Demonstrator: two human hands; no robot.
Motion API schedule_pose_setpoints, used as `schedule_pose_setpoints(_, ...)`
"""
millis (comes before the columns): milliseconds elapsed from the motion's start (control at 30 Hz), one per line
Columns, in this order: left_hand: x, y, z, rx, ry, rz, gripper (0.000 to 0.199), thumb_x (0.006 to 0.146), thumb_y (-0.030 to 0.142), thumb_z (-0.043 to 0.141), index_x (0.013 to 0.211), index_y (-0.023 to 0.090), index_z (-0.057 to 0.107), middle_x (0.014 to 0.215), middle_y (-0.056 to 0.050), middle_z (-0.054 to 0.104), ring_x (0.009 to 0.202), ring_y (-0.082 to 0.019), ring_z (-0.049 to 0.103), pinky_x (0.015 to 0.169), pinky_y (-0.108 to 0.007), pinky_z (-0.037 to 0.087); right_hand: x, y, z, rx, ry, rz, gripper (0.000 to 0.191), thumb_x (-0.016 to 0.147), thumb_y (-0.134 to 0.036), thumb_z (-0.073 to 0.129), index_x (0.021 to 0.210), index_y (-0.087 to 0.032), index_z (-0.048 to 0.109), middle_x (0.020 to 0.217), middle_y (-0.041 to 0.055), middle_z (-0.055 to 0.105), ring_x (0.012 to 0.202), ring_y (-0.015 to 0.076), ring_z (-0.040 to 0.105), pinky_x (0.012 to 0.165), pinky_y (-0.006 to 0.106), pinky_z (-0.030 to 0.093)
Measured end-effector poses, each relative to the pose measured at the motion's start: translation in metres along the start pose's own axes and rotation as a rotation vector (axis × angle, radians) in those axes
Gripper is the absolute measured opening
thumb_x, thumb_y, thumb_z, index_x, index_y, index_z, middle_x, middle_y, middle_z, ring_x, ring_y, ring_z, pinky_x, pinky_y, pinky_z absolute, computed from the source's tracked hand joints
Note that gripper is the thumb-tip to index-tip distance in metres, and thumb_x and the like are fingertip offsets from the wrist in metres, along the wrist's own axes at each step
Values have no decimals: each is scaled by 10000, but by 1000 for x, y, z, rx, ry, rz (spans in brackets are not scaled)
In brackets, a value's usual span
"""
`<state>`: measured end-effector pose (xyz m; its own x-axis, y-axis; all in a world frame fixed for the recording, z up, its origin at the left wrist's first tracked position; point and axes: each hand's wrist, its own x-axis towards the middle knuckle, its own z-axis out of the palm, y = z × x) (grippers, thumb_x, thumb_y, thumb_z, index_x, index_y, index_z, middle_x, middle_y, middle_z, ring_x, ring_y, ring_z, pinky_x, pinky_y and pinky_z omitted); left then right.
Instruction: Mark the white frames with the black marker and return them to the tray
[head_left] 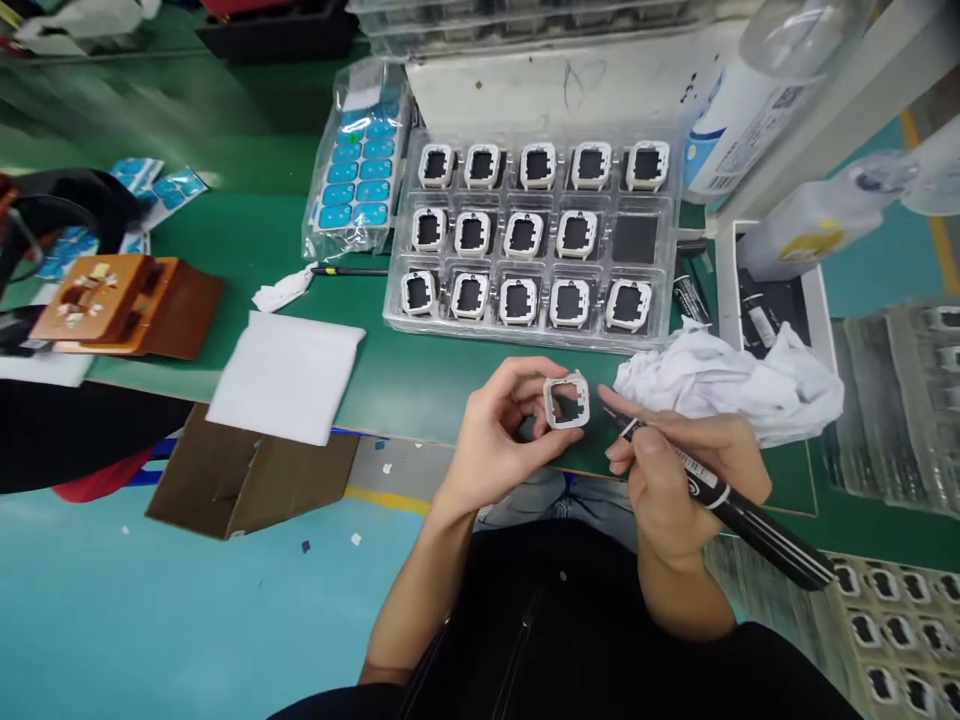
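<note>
Holding a small white square frame [568, 401] between thumb and fingertips, the person's left hand [499, 440] hovers just in front of a clear plastic tray [534, 240] on the green worktop [247, 235]; its grip is narrow and closed on the frame's edges. The right hand [679, 470] sits just beside the frame, its grip wrapped around a black marker pen [739, 515], the pen's tip pointing at the frame's right side and very close to it; whether tip and frame touch cannot be told.

The tray holds three rows of matching white frames with dark centres, and one pocket, at the right end of the middle row, has only a dark square in it. To the right of the tray's front corner lies a crumpled white cloth [731, 380], just behind the right hand. To the left of the tray lies a clear bag of blue stickers [358, 165], and in front of that a flat white sheet [289, 375] at the worktop's edge. Farther left of the tray stands an orange-brown fixture [112, 300]. A brown cardboard box [247, 470] sits below the white sheet, off the worktop
</note>
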<state>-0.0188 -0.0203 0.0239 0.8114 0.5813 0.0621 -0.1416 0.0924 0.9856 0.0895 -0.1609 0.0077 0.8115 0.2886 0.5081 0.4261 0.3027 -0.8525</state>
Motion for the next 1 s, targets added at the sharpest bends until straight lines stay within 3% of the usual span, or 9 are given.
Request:
schedule_pose_setpoints(100, 0, -1, -1, 127, -34, 60, 505, 921, 98, 937, 1357, 248, 730, 1180, -46, 886, 1034, -198, 877, 902, -260, 717, -2, -1, -4, -65, -46, 34, 140, 1021, -211, 901, 1055, -250, 771, 799, -4, 824, 842, 348, 898, 696, 437, 802)
schedule_pose_setpoints(200, -2, -1, 1, 208, -57, 110, 475, 975, 87, 898, 1387, 256, 733, 1226, -30, 888, 1164, -214, 891, 1078, -293, 728, -2, -5, -7, -136, -85, 5, 132, 1002, -200, 923, 1041, -242, 804, 900, 23, 861, 837, 342, 898, 724, 435, 811)
schedule_pose_setpoints(367, -4, -2, 5, 316, -28, 162, 403, 1016, 108, 873, 1375, 237, 744, 1280, -35, 888, 1142, -211, 903, 1064, -275, 748, 2, -11, -2, -211, -127, -29, 123, 1004, -152, 893, 996, -254, 825, 913, 16, 866, 931, 348, 907, 821, 437, 819)
schedule_pose_setpoints(533, -6, -2, 6, 348, -30, 195, 427, 1027, 76, 859, 1399, 249, 741, 1292, -12, 888, 1149, -186, 900, 1085, -246, 735, 6, -12, 2, -224, -105, -92, 198, 988, -116, 883, 1119, -253, 826, 985, 18, 883, 819, 300, 897, 777, 393, 818)
schedule_pose_setpoints(733, -7, -3, 6, 399, -25, 203, 422, 1043, 91, 850, 1414, 259, 740, 1290, -12, 885, 1146, -190, 898, 1070, -257, 743, 8, -15, 3, -253, -120, -94, 155, 1022, -147, 869, 1105, -268, 820, 987, -2, 878, 657, 233, 841, 749, 361, 805)
schedule_pose_setpoints(1000, -10, -7, 9, 499, 5, 207, 399, 1058, 165, 855, 1425, 282, 750, 1270, -9, 885, 1093, -199, 900, 1003, -281, 760, 8, -20, 2, -327, -132, -46, 145, 1038, -172, 859, 1082, -291, 790, 994, -5, 886, 773, 271, 885, 805, 402, 812)
